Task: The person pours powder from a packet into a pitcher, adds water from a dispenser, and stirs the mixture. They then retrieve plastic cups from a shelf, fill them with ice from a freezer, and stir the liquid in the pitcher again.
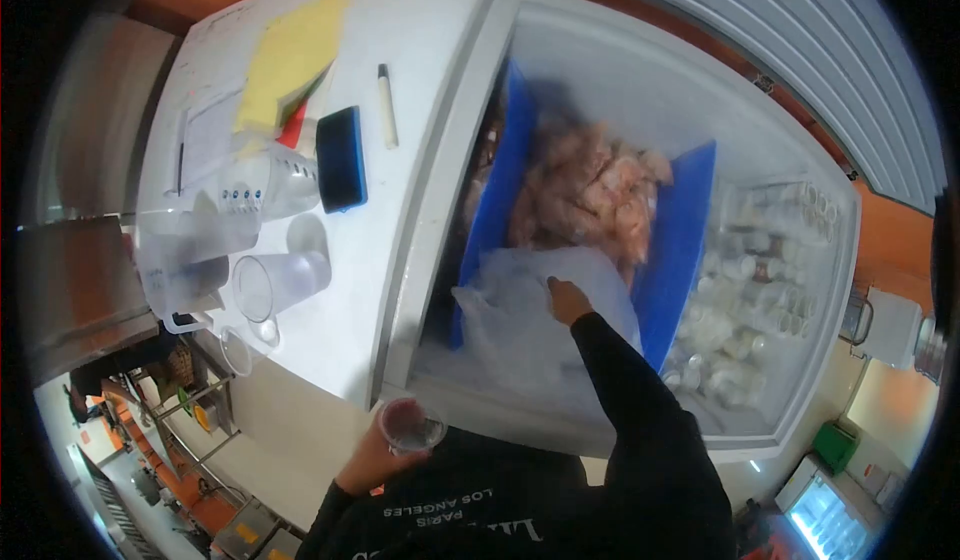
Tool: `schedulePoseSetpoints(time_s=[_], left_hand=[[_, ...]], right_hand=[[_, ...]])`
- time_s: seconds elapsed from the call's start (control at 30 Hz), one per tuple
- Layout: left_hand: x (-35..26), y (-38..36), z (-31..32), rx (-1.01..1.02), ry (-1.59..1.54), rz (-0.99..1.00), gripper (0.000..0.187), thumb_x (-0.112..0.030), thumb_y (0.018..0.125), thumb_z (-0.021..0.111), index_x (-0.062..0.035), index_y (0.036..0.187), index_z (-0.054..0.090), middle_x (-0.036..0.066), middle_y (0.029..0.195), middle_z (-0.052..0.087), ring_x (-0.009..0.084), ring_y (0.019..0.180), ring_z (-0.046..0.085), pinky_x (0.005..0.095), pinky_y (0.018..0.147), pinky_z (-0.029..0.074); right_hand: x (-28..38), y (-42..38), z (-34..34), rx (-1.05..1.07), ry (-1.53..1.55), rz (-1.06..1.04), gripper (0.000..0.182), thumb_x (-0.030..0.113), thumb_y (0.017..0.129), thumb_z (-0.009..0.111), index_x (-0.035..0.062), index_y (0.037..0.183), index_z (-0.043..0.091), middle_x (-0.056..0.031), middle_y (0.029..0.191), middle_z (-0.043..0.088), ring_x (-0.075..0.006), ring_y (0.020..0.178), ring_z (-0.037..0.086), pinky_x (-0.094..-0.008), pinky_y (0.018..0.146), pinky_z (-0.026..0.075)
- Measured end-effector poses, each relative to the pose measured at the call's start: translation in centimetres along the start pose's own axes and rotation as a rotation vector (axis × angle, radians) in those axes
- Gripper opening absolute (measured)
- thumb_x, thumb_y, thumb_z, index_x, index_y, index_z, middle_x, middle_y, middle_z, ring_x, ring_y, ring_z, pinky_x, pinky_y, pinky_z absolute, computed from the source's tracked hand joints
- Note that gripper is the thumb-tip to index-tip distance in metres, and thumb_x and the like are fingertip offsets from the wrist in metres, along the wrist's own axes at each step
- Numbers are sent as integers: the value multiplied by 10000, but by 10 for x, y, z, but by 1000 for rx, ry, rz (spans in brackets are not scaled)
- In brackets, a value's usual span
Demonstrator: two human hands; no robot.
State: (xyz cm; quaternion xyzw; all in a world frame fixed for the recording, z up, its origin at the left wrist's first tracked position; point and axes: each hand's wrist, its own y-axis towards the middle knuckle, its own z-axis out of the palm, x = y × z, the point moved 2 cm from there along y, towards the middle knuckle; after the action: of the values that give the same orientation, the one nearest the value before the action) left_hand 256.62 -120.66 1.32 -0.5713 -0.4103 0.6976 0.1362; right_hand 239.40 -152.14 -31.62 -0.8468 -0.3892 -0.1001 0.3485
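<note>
My left hand [372,457] is wrapped round a clear cup [412,426] with something reddish in it, held by the front edge of the white worktop. Reaching into the open chest freezer [620,50], my right hand [568,300] is closed on a thin whitish plastic bag [510,310]. Beyond the bag lies a heap of pinkish raw meat pieces [590,185], between a blue divider [497,175] on the left and another blue divider [680,250] on the right. The bag covers the near part of this section.
Bottles and small containers [750,290] fill the freezer's right section. On the white worktop [350,290] are clear measuring jugs [180,260], a plastic cup [290,285], a dark phone [342,160], a marker [387,110] and yellow paper [290,50]. Metal shelving stands at lower left.
</note>
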Motion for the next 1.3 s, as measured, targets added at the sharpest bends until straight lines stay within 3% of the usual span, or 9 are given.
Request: schedulePoseSetpoints(time_s=[0.2, 0.37, 0.57, 0.7, 0.93, 1.13, 1.23, 1.27, 1.3], left_hand=[[0, -11, -9, 0, -14, -59, 813, -142, 719, 843, -14, 1360, 359, 118, 1268, 517, 220, 1229, 500, 358, 1054, 394], [-2, -11, -12, 62, -88, -11, 821, -157, 735, 839, -11, 1376, 347, 130, 1295, 513, 230, 1248, 494, 366, 1063, 388], [7, -7, -34, 87, 48, 21, 831, -166, 752, 826, -2, 1396, 328, 165, 1354, 478, 240, 1268, 477, 361, 1059, 391], [9, 9, -28, 140, 42, 94, 823, -212, 772, 809, 9, 1397, 322, 184, 1353, 478, 262, 1278, 469, 370, 1070, 381], [10, 31, -20, 210, 136, 171, 855, -230, 792, 796, 17, 1427, 279, 192, 1394, 424, 278, 1344, 394, 380, 1120, 327], [38, 79, 1, 317, -69, 257, 910, -260, 799, 792, 0, 1465, 230, 177, 1408, 399, 288, 1336, 391, 414, 1130, 303], [43, 106, 13, 377, -229, 247, 853, -276, 820, 772, -22, 1459, 267, 159, 1380, 421, 280, 1296, 426, 434, 1111, 323], [40, 114, 15, 386, -200, 215, 819, -272, 826, 765, -30, 1450, 294, 153, 1373, 427, 273, 1286, 431, 429, 1104, 331], [37, 123, 17, 395, -171, 184, 785, -269, 831, 759, -37, 1440, 321, 146, 1366, 433, 266, 1276, 437, 424, 1097, 339]], right_hand=[[61, -3, -122, -552, 232, 131, 206, 131, 920, 443, 20, 979, 606, -213, 828, 656, -403, 807, 637, -525, 713, 493], [-4, -12, 17, -37, -101, -72, 189, 114, 911, 452, 8, 974, 595, -228, 822, 644, -419, 820, 625, -519, 735, 495], [142, -30, -187, -474, 315, 136, 257, 130, 985, 410, -45, 1056, 583, -245, 972, 648, -407, 920, 617, -427, 811, 490], [235, 34, -249, -964, 289, -485, 385, 132, 997, 412, -39, 1334, 490, -235, 919, 597, -399, 894, 595, -440, 770, 470], [286, 178, -289, -874, -126, -101, 422, 131, 916, 521, 16, 1322, 500, -170, 875, 586, -329, 860, 631, -439, 721, 508], [247, 88, -293, -1053, -194, -496, 316, 186, 962, 510, -17, 1202, 543, -216, 906, 602, -366, 772, 591, -494, 702, 474], [150, 56, -191, -553, 141, 37, 258, 169, 945, 527, -20, 1117, 564, -231, 917, 625, -362, 787, 602, -455, 725, 490], [111, 34, -120, -538, -89, -236, 282, 181, 955, 499, -35, 1123, 570, -230, 976, 643, -366, 835, 627, -466, 745, 491], [106, 13, -82, 107, -42, -126, 299, 223, 950, 508, -2, 1113, 619, -231, 1019, 657, -375, 965, 621, -472, 834, 479]])
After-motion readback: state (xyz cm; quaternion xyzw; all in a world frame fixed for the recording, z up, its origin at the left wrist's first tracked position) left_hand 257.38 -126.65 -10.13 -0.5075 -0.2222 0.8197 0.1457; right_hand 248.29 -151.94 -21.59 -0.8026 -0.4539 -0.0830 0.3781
